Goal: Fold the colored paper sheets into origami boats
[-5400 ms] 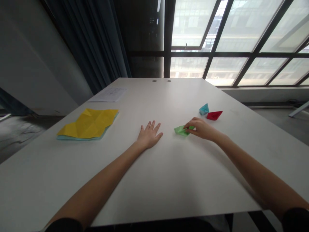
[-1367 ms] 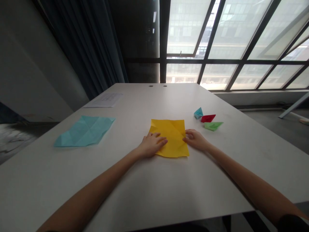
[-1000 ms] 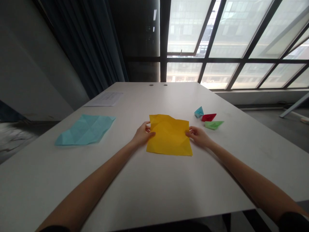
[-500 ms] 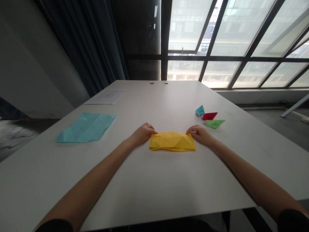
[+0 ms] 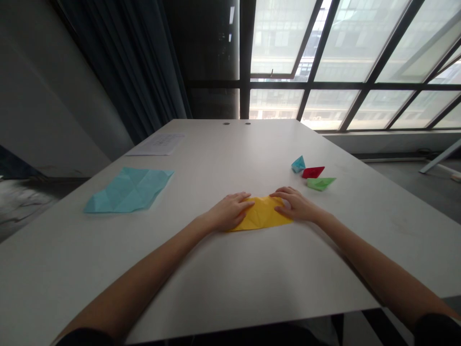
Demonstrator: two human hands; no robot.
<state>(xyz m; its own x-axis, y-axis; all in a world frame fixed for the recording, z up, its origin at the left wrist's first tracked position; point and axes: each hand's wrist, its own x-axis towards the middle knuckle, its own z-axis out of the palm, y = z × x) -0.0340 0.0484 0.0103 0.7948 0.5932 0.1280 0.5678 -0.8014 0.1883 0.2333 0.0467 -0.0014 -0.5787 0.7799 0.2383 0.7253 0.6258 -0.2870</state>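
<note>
A folded sheet of yellow paper [image 5: 264,214], creased and wider than deep, lies on the white table in front of me. My left hand [image 5: 230,211] rests over its left end with the fingers stretched out flat on it. On the right end lies my right hand [image 5: 296,204], open, its thumb and fingers apart on the paper's surface. Both ends of the paper are partly hidden under my hands.
A creased light-blue sheet [image 5: 129,190] lies to the left, with a white printed page [image 5: 158,144] behind it. Small folded paper pieces in blue [image 5: 298,165], red [image 5: 312,172] and green [image 5: 320,183] sit at the right. The table [image 5: 252,278] ends close to me.
My hands have gone from pinching the paper's upper corners to lying flat over its ends, with the left hand shifted right. The paper's near edge now slants slightly.
</note>
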